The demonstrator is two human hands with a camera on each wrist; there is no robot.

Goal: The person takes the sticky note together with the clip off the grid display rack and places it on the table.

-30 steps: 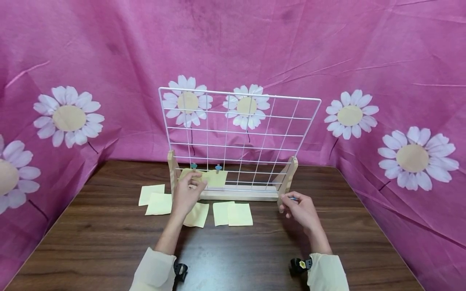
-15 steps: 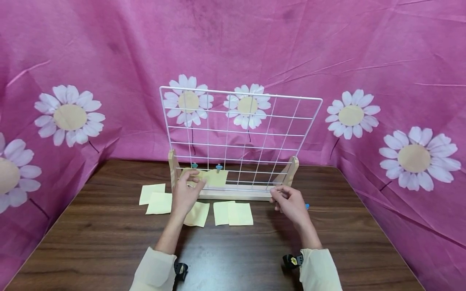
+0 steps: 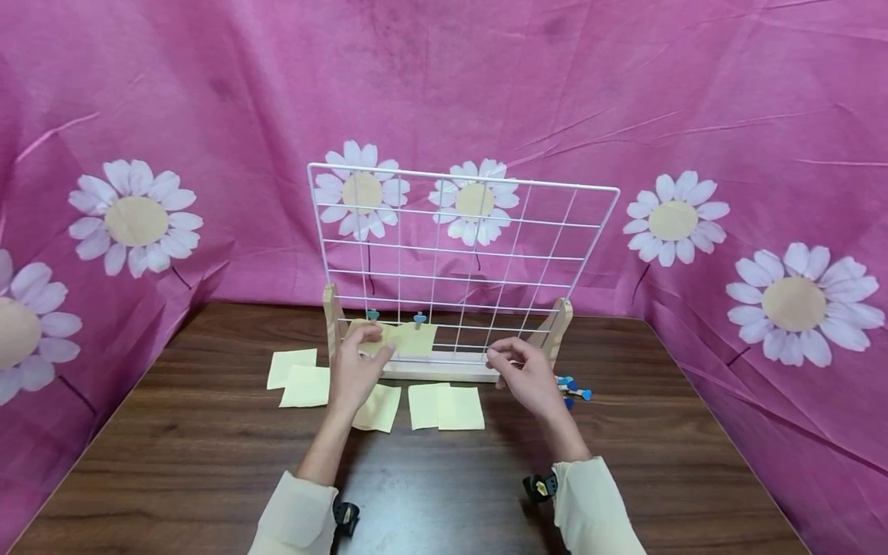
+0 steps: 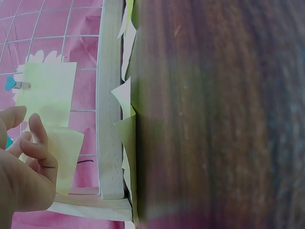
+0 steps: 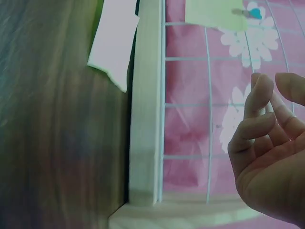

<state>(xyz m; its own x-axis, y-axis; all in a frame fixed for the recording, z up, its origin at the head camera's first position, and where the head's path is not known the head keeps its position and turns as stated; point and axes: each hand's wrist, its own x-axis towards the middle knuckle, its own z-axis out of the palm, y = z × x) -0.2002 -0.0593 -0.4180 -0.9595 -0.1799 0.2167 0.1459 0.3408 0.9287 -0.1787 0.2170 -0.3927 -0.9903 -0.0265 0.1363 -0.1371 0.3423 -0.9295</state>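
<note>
My left hand [image 3: 357, 362] is raised in front of the white wire grid [image 3: 458, 250], its thumb and fingers spread apart over the left yellow paper note [image 3: 359, 343]. That note and the one beside it [image 3: 419, 339] hang on the lower wires by small wooden clothespins with heart tops, one teal [image 3: 373, 315] and one blue [image 3: 419, 317]. In the left wrist view, fingers [image 4: 38, 133] bend loosely before the lower note [image 4: 71, 148]. My right hand [image 3: 530, 378] stands at the grid's lower right. Its fingers [image 5: 257, 124] curl; I cannot tell whether something small sits at the tips.
Several blue heart clothespins [image 3: 572, 389] lie in a pile right of the right hand. Yellow notes [image 3: 461, 408] lie on the brown table [image 3: 444, 501] before the wooden stand [image 3: 458, 372], with more notes [image 3: 305, 385] at the left. A pink flowered cloth [image 3: 555, 92] hangs behind.
My right hand has moved left from the stand's right foot toward the grid, uncovering the blue clothespin pile. The left hand has stayed nearly in place at the left note.
</note>
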